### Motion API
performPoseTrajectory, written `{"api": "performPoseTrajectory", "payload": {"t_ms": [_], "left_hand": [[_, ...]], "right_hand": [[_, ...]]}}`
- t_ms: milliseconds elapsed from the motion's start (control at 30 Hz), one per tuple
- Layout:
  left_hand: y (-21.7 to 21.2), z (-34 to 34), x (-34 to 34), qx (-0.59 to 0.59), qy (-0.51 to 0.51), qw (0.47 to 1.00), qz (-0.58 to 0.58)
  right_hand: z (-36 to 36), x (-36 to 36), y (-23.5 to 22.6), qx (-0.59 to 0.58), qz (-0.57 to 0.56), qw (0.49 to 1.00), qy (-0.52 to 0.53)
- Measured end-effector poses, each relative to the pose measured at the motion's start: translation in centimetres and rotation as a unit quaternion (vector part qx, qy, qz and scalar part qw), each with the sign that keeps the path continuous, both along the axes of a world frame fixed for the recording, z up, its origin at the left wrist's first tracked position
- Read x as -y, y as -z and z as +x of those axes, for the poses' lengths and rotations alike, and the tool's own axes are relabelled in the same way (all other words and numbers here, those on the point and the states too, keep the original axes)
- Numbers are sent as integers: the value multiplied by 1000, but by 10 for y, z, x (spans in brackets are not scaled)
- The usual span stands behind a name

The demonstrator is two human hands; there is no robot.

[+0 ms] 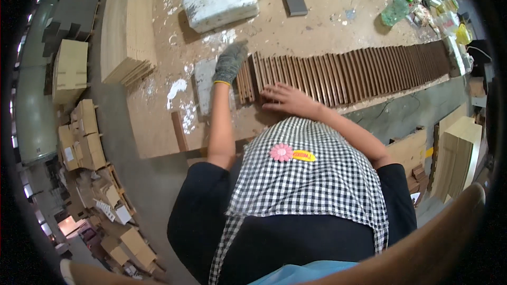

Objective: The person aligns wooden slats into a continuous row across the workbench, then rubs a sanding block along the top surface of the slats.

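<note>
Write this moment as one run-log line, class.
left hand: gloved, beside brown strips | right hand: bare, at strips' near edge | white block: on table, beyond left hand

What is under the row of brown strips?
The tabletop shows along both sides of the strips, so they seem to rest on it. Its surface directly beneath them is covered, and the right hand hides part of their near edge.

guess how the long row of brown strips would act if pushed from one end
The row of brown strips would probably shift piece by piece, since dark lines separate its many narrow pieces. Each looks straight, so likely stiff. It might also skew, as no strap shows around it and its far edge looks uneven.
</note>
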State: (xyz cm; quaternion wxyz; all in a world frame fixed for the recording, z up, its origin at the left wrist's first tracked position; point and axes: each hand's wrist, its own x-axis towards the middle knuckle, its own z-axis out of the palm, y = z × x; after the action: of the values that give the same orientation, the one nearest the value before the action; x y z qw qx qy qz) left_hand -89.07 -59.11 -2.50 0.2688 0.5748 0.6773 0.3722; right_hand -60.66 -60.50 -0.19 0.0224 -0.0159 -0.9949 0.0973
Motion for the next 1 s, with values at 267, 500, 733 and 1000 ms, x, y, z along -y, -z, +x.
{"api": "performPoseTrajectory", "payload": {"t_ms": [267,500,733,1000], "left_hand": [[-9,-18,3,28,41,993,-103],[-2,3,30,-55,-2,998,-42],[7,0,25,-26,-19,997,-64],[-19,-6,24,141,3,986,-92]], "right_hand": [[-45,16,16,55,148,985,-65],[-43,30,1,92,103,987,-76],[-64,29,-3,-21,39,992,-119],[-96,30,23,-99,60,974,-194]]}}
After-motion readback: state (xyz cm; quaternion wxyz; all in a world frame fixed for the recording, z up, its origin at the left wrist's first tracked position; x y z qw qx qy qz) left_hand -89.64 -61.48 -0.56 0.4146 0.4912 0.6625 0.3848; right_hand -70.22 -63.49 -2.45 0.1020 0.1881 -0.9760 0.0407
